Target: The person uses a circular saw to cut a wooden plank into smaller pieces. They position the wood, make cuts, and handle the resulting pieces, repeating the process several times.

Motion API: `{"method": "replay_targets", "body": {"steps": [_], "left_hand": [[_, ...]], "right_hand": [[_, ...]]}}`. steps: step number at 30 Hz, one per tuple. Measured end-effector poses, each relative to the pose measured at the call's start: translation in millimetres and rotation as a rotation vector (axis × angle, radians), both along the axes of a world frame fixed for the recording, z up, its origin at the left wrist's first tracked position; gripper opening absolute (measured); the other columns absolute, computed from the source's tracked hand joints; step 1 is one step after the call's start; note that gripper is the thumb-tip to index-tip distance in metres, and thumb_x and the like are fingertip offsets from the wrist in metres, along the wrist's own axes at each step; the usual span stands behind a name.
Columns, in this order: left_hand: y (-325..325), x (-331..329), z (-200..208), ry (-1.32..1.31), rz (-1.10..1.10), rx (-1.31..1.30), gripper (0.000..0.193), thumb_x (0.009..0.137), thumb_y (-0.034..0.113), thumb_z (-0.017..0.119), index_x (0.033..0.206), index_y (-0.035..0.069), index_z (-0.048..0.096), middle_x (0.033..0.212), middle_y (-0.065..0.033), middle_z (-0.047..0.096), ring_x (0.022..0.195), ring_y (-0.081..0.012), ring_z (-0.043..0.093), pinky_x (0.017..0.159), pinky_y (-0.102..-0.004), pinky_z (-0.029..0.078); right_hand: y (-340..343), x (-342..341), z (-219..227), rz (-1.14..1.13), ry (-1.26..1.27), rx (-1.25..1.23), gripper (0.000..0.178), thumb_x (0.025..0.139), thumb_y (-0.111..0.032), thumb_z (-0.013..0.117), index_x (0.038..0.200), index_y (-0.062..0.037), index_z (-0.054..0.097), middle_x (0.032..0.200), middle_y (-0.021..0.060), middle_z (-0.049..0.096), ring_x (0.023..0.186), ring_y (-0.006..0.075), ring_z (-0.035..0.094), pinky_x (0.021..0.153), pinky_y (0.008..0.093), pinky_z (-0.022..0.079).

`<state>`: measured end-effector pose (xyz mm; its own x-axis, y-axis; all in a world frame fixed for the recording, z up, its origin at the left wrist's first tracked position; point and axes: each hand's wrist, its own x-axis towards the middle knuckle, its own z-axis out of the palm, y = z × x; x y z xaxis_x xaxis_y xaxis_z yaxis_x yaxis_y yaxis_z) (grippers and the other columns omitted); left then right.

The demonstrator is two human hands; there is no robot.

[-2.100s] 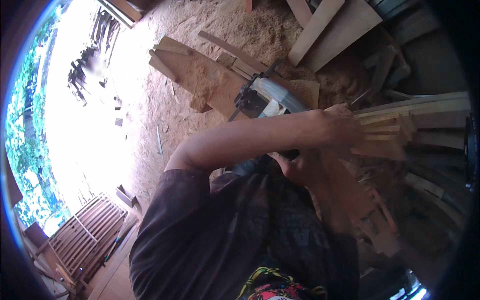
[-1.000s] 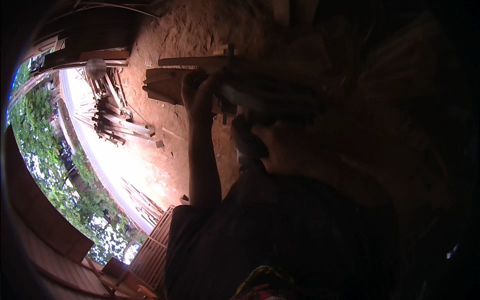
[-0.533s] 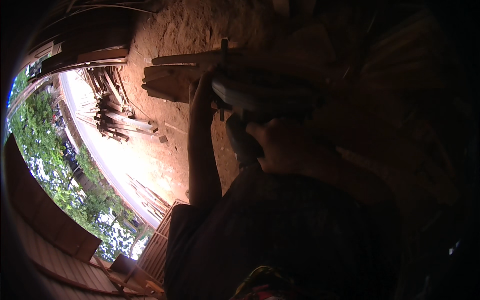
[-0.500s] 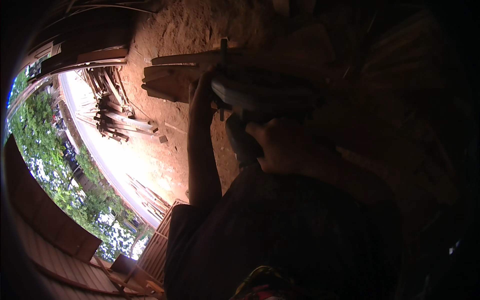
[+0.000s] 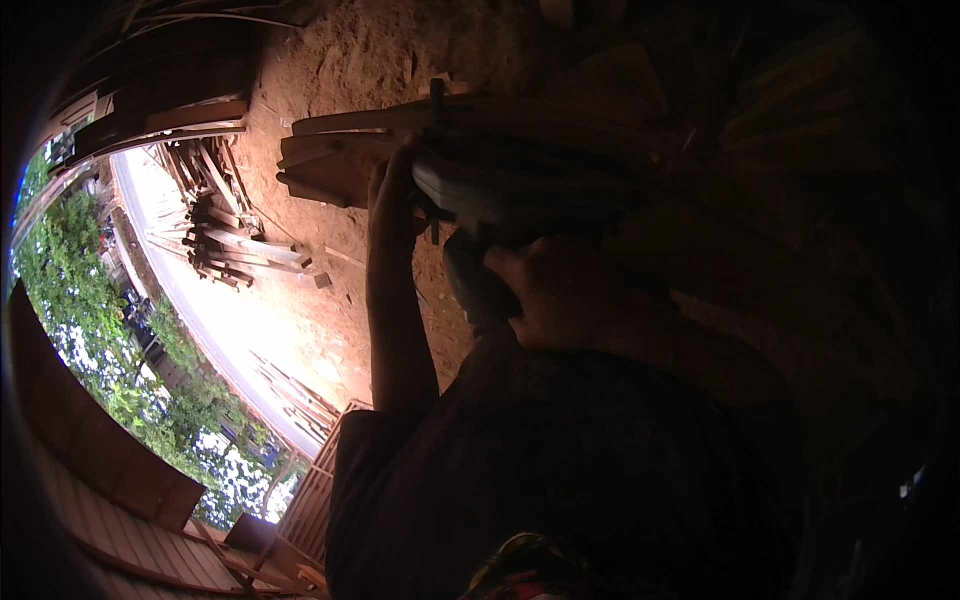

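A dark grey power tool (image 5: 510, 190) with a rounded body lies over long wooden pieces (image 5: 325, 165); deep shade hides its exact kind. My right hand (image 5: 555, 285) is closed round its rear grip (image 5: 475, 280), nearest my body. On the tool's left end, beside the wood, is my left hand (image 5: 393, 175); its fingers are mostly hidden in shadow. A thin dark bar (image 5: 437, 100) sticks out across the wood past the left hand.
Brown earth floor (image 5: 340, 80) surrounds the wood. A heap of cut timber offcuts (image 5: 215, 225) lies to the left, near the bright open side. Stacked boards (image 5: 190, 118) stand at the far left. A slatted wooden panel (image 5: 315, 485) is at lower left.
The tool, both hands and the wood have shifted slightly left in view, as has part of the background. Both hands keep their places on or beside the tool.
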<state>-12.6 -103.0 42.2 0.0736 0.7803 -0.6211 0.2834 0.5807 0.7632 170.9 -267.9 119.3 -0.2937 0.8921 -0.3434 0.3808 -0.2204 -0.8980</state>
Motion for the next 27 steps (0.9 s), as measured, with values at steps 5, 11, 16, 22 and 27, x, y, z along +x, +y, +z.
{"method": "replay_targets", "body": {"steps": [5, 11, 16, 22, 27], "left_hand": [[3, -6, -9, 0.052, -0.03, 0.054, 0.045, 0.093, 0.049, 0.076, 0.095, 0.005, 0.068, 0.068, 0.001, 0.061, 0.047, -0.0046, 0.052, 0.04, -0.0189, 0.034], [10, -9, -3, 0.007, -0.126, 0.028, 0.044, 0.096, 0.049, 0.072, 0.087, 0.006, 0.07, 0.062, 0.0037, 0.058, 0.045, -0.0028, 0.05, 0.038, -0.0194, 0.031], [12, -10, -1, -0.013, -0.118, 0.032, 0.04, 0.099, 0.044, 0.07, 0.091, 0.005, 0.07, 0.061, 0.0025, 0.058, 0.042, -0.0035, 0.048, 0.036, -0.0191, 0.032], [14, -16, -7, -0.031, -0.082, 0.039, 0.041, 0.099, 0.043, 0.071, 0.103, 0.002, 0.068, 0.063, 0.0011, 0.059, 0.042, -0.0046, 0.05, 0.036, -0.0197, 0.034], [16, -18, -7, -0.004, -0.086, 0.054, 0.043, 0.099, 0.043, 0.071, 0.106, 0.001, 0.068, 0.067, -0.0012, 0.061, 0.046, -0.0055, 0.053, 0.038, -0.0208, 0.038]], "right_hand": [[3, -2, -2, -0.013, 0.004, 0.009, 0.036, 0.073, -0.012, 0.078, 0.105, 0.0011, 0.069, 0.083, 0.0208, 0.075, 0.081, 0.0352, 0.077, 0.076, 0.0467, 0.064], [11, -3, -2, 0.019, 0.009, -0.014, 0.035, 0.074, -0.013, 0.079, 0.104, 0.0012, 0.068, 0.083, 0.021, 0.075, 0.081, 0.0348, 0.078, 0.075, 0.0461, 0.064], [13, -7, -2, 0.016, -0.013, -0.015, 0.034, 0.074, -0.013, 0.079, 0.103, 0.0006, 0.068, 0.082, 0.0205, 0.075, 0.079, 0.0347, 0.078, 0.075, 0.0461, 0.064], [13, -13, -8, -0.016, 0.015, 0.016, 0.033, 0.072, -0.011, 0.079, 0.101, 0.0005, 0.067, 0.08, 0.0208, 0.074, 0.078, 0.0358, 0.077, 0.073, 0.0468, 0.064], [15, -15, -8, -0.01, 0.022, 0.003, 0.033, 0.072, -0.01, 0.078, 0.101, 0.0006, 0.066, 0.08, 0.0217, 0.074, 0.077, 0.0361, 0.077, 0.072, 0.0468, 0.064]]}}
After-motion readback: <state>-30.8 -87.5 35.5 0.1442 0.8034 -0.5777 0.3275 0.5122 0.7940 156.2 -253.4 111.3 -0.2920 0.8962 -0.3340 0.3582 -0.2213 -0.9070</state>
